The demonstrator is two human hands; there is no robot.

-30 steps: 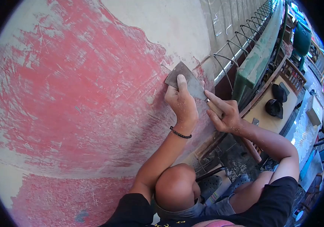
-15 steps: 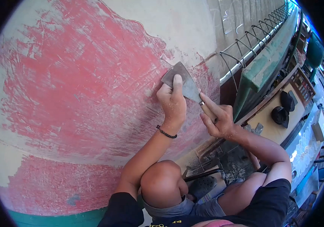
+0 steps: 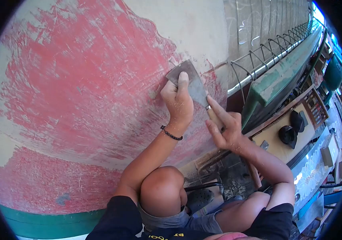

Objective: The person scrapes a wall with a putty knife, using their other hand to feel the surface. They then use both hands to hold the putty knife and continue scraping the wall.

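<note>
A putty knife [image 3: 197,90] with a wide, dull grey blade and a pale handle lies against the wall [image 3: 95,84], where patchy red paint meets a cream layer. My left hand [image 3: 178,105] grips the blade near its front edge, thumb flat on top and the other fingers curled beneath. My right hand [image 3: 229,130] is wrapped round the handle, its index finger stretched along toward the blade. Pale dust specks cover both hands. A dark beaded bracelet [image 3: 171,133] circles my left wrist. The blade's front edge sits near the ragged paint border.
To the right are a wire coil [image 3: 275,50] and a worn green ledge [image 3: 275,86]. Below them, a table [image 3: 273,130] bears a black cup-shaped object [image 3: 288,136]. A lace-patterned cloth [image 3: 311,170] lies further right. My bent knee [image 3: 163,190] is close under my left arm.
The putty knife and both hands have shifted slightly up and left along the wall. Both hands keep their hold. The camera view has also moved a little.
</note>
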